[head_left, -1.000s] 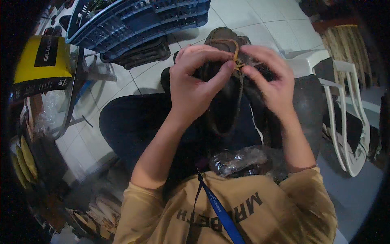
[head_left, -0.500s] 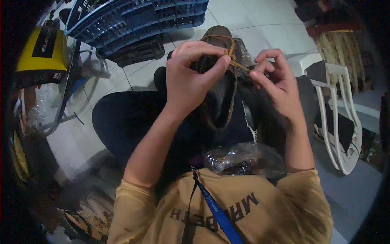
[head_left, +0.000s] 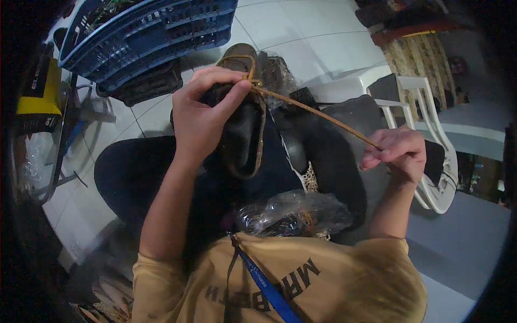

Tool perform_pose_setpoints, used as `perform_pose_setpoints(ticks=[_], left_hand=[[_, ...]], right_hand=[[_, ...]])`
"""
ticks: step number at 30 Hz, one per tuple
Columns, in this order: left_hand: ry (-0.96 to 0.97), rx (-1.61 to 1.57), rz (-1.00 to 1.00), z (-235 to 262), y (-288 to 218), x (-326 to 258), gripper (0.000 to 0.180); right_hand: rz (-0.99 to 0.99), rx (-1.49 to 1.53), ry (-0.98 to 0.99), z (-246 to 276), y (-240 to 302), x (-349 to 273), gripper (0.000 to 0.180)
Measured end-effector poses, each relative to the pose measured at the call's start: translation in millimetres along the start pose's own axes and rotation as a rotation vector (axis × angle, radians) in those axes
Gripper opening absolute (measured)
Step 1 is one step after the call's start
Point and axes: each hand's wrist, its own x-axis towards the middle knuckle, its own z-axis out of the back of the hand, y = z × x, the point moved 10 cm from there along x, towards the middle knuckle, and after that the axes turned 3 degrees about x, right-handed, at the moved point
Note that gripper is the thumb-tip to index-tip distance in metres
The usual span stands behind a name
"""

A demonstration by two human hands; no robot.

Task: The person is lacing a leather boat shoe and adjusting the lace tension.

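Note:
A dark brown shoe (head_left: 235, 145) rests over my lap, its toe pointing away from me and its opening toward me. My left hand (head_left: 207, 105) pinches a tan shoelace at the shoe's front, thumb against fingers, where a loop of it lies over the toe. From that pinch the shoelace (head_left: 323, 114) runs taut and straight down to the right. Its other end is held in my right hand (head_left: 397, 153), fingers closed round it, out beside the white chair. The lace's eyelets are partly hidden behind my left hand.
A blue plastic crate (head_left: 156, 40) stands on the tiled floor ahead, at the left. A white plastic chair (head_left: 431, 134) is at my right. A clear plastic bag (head_left: 296, 212) lies on my lap. A yellow and black box (head_left: 40, 91) is at the far left.
My right hand has moved right and toward me, drawing the shoelace out into a long taut line. My left hand keeps its pinch. The whole view has shifted a little.

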Motion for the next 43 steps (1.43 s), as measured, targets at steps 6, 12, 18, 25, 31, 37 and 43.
perform_pose_setpoints(ticks=[6,12,18,25,31,37,43], left_hand=[[0.008,-0.017,0.002,-0.8,2.9,0.5,0.012],[0.015,0.004,-0.067,-4.1,-1.8,-0.1,0.012],[0.062,-0.042,-0.070,-9.0,-1.2,0.4,0.012],[0.042,0.052,-0.110,-5.2,-6.2,-0.3,0.013],[0.060,0.008,-0.144,-6.9,-6.5,0.6,0.013],[0.052,0.060,-0.229,-4.5,-15.4,0.7,0.014],[0.121,-0.004,-0.188,-1.1,-6.0,-0.7,0.011]], right_hand=[[0.063,-0.093,-0.103,8.2,4.6,0.4,0.024],[0.303,-0.524,-0.195,6.3,30.5,14.2,0.024],[0.082,-0.176,-0.169,-45.0,8.2,51.1,0.021],[-0.230,-0.328,-0.133,-53.7,-78.6,100.0,0.017],[-0.264,-0.223,-0.352,-42.7,-94.9,96.9,0.011],[-0.112,-0.377,-0.283,-39.4,-90.1,103.1,0.011],[-0.194,-0.387,-0.255,-42.7,-94.2,101.3,0.012]])
